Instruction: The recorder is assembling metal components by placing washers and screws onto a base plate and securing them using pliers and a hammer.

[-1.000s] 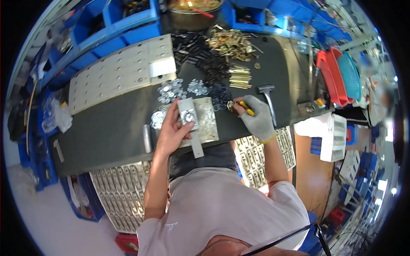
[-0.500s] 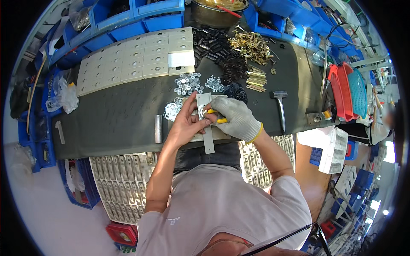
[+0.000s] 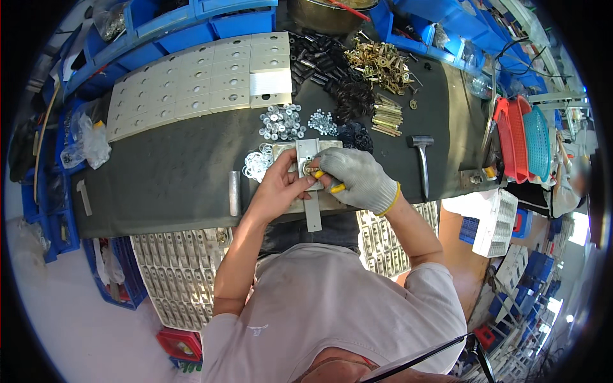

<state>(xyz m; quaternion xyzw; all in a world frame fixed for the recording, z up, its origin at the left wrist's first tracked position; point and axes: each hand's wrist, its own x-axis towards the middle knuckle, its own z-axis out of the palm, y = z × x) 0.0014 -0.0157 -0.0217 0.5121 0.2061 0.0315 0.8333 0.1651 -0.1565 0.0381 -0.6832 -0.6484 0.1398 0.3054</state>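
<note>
My bare left hand [image 3: 274,191] grips a narrow silver metal plate [image 3: 308,148] by its left edge, above a flat light-coloured block [image 3: 332,199] on the bench. My right hand [image 3: 361,179], in a grey-white knitted glove, is closed round yellow-handled pliers [image 3: 338,188]. The pliers' tip meets a small round brass-coloured part on the plate; the fingers partly hide it. Below the plate a flat metal strip [image 3: 313,217] sticks out toward my body. White rings [image 3: 258,165] lie just left of the block.
Grey round parts [image 3: 281,121], small shiny pieces [image 3: 322,122] and black rings [image 3: 355,137] lie beyond my hands. A hammer [image 3: 421,159] rests at right, a metal cylinder [image 3: 235,193] at left. Drilled plates [image 3: 191,80] stand in rows at the back left, below blue bins [image 3: 242,29].
The pliers and my right hand have shifted slightly down and right over the plate. My left hand still holds the plate, and the whole view has moved a little.
</note>
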